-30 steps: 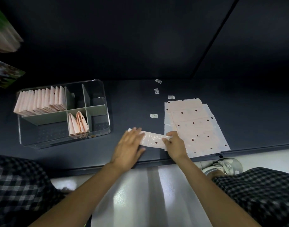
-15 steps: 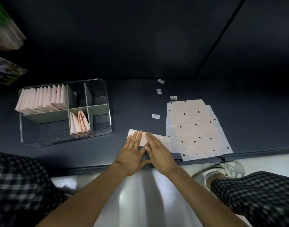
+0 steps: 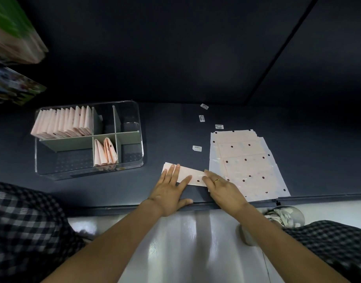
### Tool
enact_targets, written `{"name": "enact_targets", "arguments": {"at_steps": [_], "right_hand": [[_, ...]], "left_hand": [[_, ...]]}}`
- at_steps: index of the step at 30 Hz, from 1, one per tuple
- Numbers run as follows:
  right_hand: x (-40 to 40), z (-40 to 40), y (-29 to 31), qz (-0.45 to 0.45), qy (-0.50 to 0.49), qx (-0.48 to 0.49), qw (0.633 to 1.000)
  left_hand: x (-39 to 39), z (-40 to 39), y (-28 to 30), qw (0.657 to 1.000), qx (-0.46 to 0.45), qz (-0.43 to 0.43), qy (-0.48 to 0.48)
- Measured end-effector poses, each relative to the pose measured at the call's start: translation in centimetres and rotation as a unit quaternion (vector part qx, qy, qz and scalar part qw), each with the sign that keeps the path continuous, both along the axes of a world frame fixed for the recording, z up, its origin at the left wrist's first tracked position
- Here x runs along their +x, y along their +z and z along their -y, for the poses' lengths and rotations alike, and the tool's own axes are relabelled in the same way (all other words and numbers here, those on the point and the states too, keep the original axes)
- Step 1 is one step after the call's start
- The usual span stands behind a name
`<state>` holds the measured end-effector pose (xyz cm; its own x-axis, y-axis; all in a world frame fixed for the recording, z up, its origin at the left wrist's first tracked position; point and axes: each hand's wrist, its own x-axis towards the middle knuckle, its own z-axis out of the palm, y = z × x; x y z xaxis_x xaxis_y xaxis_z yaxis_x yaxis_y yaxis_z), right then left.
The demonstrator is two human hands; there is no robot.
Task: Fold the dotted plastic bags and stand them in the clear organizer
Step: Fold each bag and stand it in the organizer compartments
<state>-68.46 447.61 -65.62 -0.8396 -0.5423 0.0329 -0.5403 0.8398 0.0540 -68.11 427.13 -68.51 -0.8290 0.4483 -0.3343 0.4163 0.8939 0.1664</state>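
Folded strip of pale pink, dark-dotted plastic bag (image 3: 193,176) lies flat on the dark matte surface (image 3: 175,129), near its front edge, between the clear plastic divided organizer (image 3: 139,139) and the loose stack of unfolded dotted bags (image 3: 247,160).

Left hand (image 3: 171,188): fingers straight, pressing the strip's left end. Right hand (image 3: 220,185): fingers flat on its right end. Neither grips.

Handling, judged: thin film, very light, limp, slick; creases likely spring open unless pressed. Best pinched at the folded edge.

Counts: organizer 1; folded bags in back-left compartment (image 3: 63,123) roughly a dozen, exact number unclear; front-middle compartment about 3 folded bags (image 3: 105,153); small white labels (image 3: 197,148) 4.
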Motion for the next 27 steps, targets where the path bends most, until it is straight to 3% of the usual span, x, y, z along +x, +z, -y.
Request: {"name": "enact_targets", "arguments": {"at_steps": [5, 9, 13, 18, 21, 27], "right_hand": [[-0.2, 0.9, 0.6, -0.068, 0.093, -0.096, 0.989], [1.7, 3.6, 1.1, -0.029, 0.101, -0.201, 0.974], [2.4, 5.6, 1.1, 0.115, -0.006, -0.293, 0.949], [1.2, 5.7, 0.3, 0.289, -0.157, -0.351, 0.877], [0.1, 6.0, 0.1, 0.324, -0.204, -0.374, 0.844], [-2.4, 7.5, -0.2, 0.334, -0.282, -0.306, 0.846]], "left_hand": [[0.2, 0.2, 1.2, 0.996, 0.039, -0.041, 0.067], [1.7, 0.9, 1.7, 0.966, 0.169, -0.134, 0.144], [3.3, 1.4, 0.7, 0.939, 0.265, -0.073, 0.207], [3.8, 1.3, 0.1, 0.887, 0.336, -0.063, 0.311], [3.7, 1.2, 0.0, 0.864, 0.333, -0.046, 0.375], [3.7, 0.9, 0.8, 0.843, 0.337, -0.041, 0.416]]}}
